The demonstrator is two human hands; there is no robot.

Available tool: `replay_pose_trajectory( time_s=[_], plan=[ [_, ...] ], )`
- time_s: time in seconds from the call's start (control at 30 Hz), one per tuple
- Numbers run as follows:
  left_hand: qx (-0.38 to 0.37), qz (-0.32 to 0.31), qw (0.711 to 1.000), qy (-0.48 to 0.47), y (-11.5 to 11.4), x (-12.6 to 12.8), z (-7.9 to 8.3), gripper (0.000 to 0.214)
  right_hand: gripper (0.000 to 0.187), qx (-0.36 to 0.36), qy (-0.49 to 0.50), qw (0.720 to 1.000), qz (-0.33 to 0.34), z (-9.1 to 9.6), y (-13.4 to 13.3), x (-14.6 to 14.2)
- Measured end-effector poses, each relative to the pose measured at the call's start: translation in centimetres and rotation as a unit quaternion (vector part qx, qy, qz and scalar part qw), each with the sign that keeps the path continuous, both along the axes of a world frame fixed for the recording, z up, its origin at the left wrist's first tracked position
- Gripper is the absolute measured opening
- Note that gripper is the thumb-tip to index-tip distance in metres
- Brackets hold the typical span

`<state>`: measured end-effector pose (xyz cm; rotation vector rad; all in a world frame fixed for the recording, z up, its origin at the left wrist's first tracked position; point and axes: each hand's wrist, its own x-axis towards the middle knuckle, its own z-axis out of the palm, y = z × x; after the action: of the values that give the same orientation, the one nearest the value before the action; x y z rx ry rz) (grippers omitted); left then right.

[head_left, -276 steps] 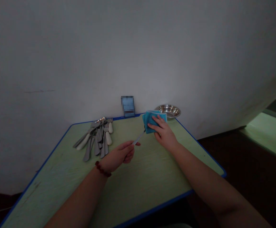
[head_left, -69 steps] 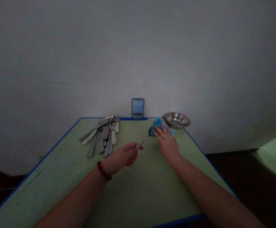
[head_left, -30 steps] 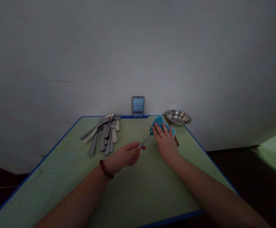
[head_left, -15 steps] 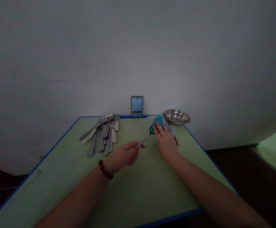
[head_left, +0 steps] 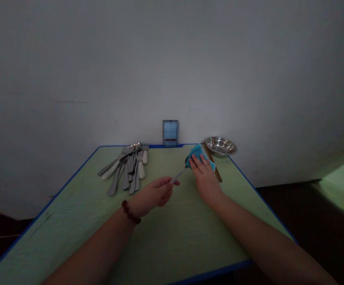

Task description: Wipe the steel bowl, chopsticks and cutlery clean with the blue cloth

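My left hand (head_left: 157, 192) is closed around the handle of a metal spoon (head_left: 179, 173), which points up and to the right. The spoon's bowl end lies mostly hidden under a blue cloth (head_left: 196, 151); only its dark edge shows. Over the cloth, my right hand (head_left: 206, 178) presses with its fingers bent and its thumb out of sight, gripping cloth and spoon end. A pair of brown chopsticks (head_left: 218, 174) lies just right of that hand, partly covered by the cloth.
Left of my hands is a heap of forks, spoons and knives (head_left: 130, 168), some with white handles. A shiny metal bowl (head_left: 221, 147) sits at the back right corner. A blurred tablet-like screen (head_left: 171, 133) stands against the wall. Blue edging borders the pale green table (head_left: 172, 245).
My right hand has shifted slightly left and down with the cloth, uncovering more of the chopsticks. My left hand keeps its hold on the spoon, nearly still.
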<state>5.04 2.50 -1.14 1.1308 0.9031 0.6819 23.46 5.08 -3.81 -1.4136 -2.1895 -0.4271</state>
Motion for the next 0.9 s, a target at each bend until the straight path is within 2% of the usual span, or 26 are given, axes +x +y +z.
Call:
replay_pose_trajectory(
  time_s=[0.3,0.5,0.9],
  plan=[
    [0.037,0.003,0.998,0.043,-0.25,0.35,0.07,0.015,0.052,0.002,-0.011,1.0,0.016,0.35,-0.2,-0.07],
    [0.027,-0.012,0.998,0.051,-0.26,0.51,0.05,0.015,0.051,-0.001,-0.028,0.999,0.03,0.35,-0.22,0.01],
    [0.019,-0.012,0.999,0.047,-0.35,0.6,0.33,0.012,0.054,0.002,-0.013,1.0,-0.007,0.3,0.24,0.22]
  ],
)
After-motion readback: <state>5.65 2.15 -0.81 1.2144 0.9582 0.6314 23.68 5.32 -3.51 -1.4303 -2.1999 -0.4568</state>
